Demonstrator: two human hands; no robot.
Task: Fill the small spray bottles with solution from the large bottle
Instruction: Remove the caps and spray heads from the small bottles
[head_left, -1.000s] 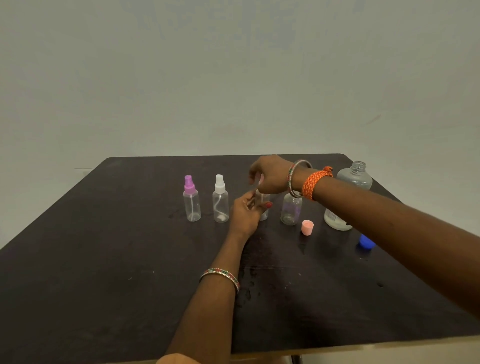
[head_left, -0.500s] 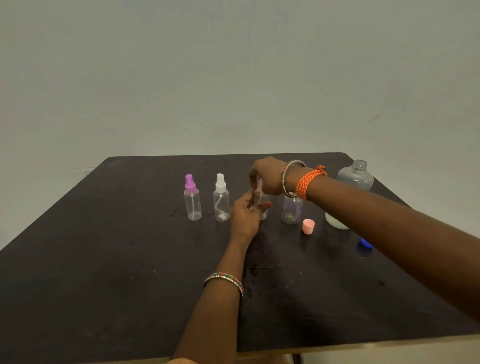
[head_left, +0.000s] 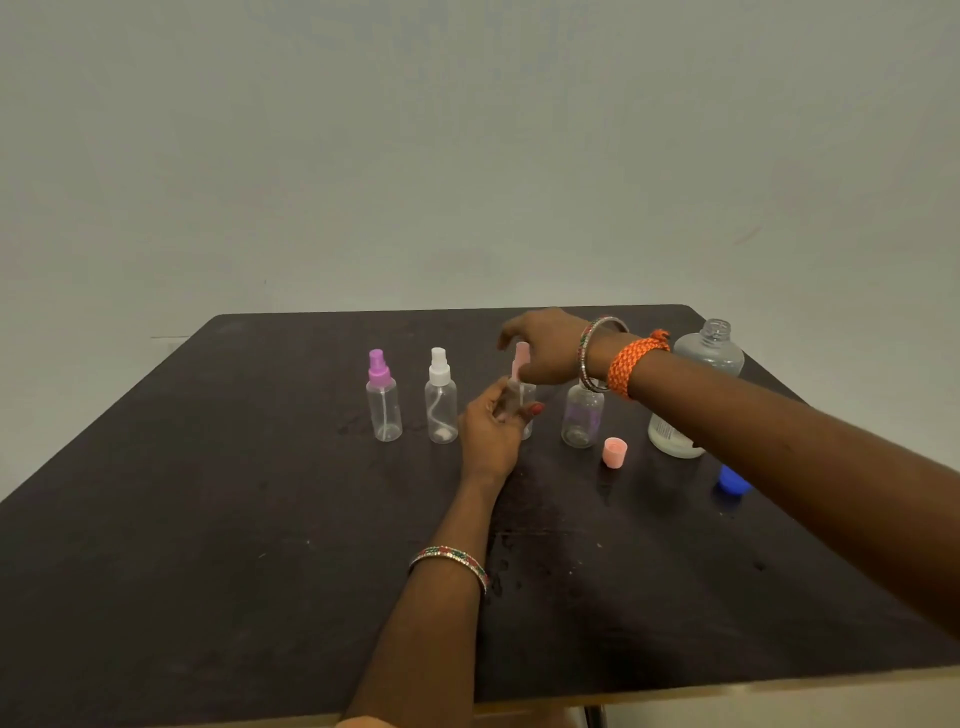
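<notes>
Dark and matte, the worktop (head_left: 208, 519) carries a row of small clear spray bottles. The left hand (head_left: 491, 434) grips the body of the pink-topped spray bottle (head_left: 521, 384), third in the row, fingers (head_left: 535, 409) curled round it as in the earlier frames. The right hand (head_left: 545, 345) has lifted slightly off the pink sprayer head, which now shows in front of the palm where half a second ago the hand covered it; whether those fingers touch the head or hang just clear, I cannot tell. The purple-topped spray bottle (head_left: 383, 397) and white-topped spray bottle (head_left: 441, 397) stand upright at the left, unmoved. Right of the held bottle stands an open small bottle (head_left: 583, 418), with a pink cap (head_left: 614, 452) just beside it. The large bottle (head_left: 711, 353), uncapped, stands behind the right forearm, and a blue cap (head_left: 732, 480) lies near it.
</notes>
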